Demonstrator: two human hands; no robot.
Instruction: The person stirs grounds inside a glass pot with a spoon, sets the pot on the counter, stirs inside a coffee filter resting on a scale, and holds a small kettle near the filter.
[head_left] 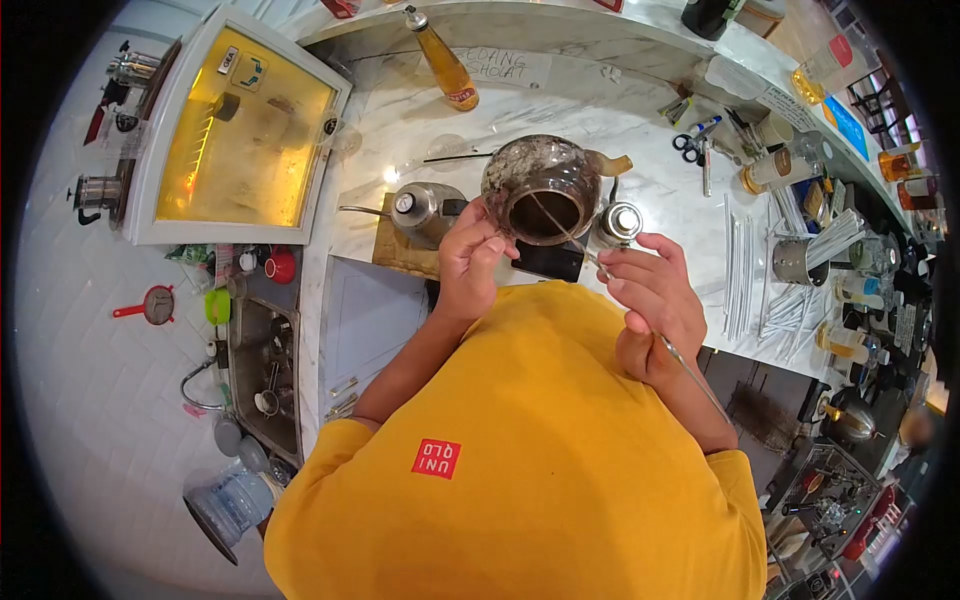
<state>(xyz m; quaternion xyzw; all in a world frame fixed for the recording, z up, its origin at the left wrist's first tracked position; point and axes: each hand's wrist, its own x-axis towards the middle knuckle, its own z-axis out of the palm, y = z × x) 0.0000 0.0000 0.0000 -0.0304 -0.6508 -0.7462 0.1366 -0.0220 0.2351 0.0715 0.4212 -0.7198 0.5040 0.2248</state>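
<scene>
A round, mottled brown pot (530, 165) with a tan spout stands on the marble counter, its wide dark mouth facing me. My left hand (472, 262) is closed at the left side of its rim, thumb and fingers pinching the edge. In my right hand (655, 308) is a long thin metal rod (692, 372), held between bent fingers. One end reaches into the pot's mouth; the other points down past my wrist. What lies inside the pot is too dark to tell. Just left is a steel gooseneck kettle (425, 212), and a small steel-lidded vessel (621, 222) sits close on the right.
A yellow-lit glass-door cabinet (245, 125) rises at left, above a sink (265, 380). An amber syrup bottle (445, 65) stands at the back. Scissors (688, 147), white paper straws (738, 265) and a metal straw holder (800, 262) lie to the right.
</scene>
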